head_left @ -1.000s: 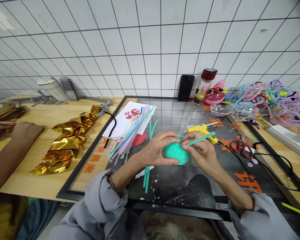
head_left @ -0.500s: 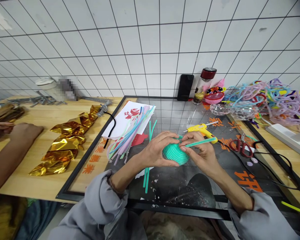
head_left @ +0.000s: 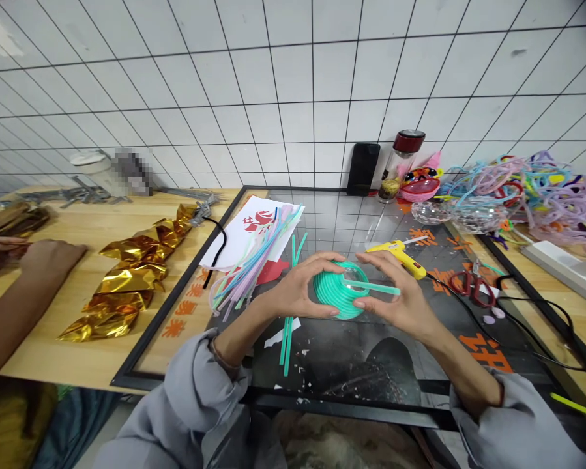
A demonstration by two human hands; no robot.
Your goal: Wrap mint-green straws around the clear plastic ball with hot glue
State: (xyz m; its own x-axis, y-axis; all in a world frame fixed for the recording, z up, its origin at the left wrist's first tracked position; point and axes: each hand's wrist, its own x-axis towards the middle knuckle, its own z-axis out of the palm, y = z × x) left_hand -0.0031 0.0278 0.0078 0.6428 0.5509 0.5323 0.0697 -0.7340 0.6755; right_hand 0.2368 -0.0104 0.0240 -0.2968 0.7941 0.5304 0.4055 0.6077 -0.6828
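The left hand (head_left: 297,290) is clamping the near side of a ribbed green coil (head_left: 336,294), its fingers curving over the top and its thumb pressing below. The right hand (head_left: 403,296) is closing on the opposite side, thumb and fingers touching the rim of the round opening. Both hands are holding the coil between them above the dark panel (head_left: 332,361) at the middle of the table (head_left: 72,228). The opening is facing right, and a free green end (head_left: 375,287) is sticking out across it, toward the right palm.

Just left of the coil, loose green strips (head_left: 285,348) are lying partly under the left forearm. Beyond the right hand, a yellow glue gun (head_left: 397,253) is resting on its side, and red-handled scissors (head_left: 471,288) are lying farther right. A pastel bundle of strips (head_left: 258,260) is spreading over a white sheet (head_left: 236,228). Against the wall, a black phone (head_left: 364,169) is leaning beside a red-capped bottle (head_left: 399,163). A tangled heap of colored stems (head_left: 532,195) is filling the far right. On the left, crumpled gold foil (head_left: 126,286) is lying near a co-worker's hand (head_left: 51,257).
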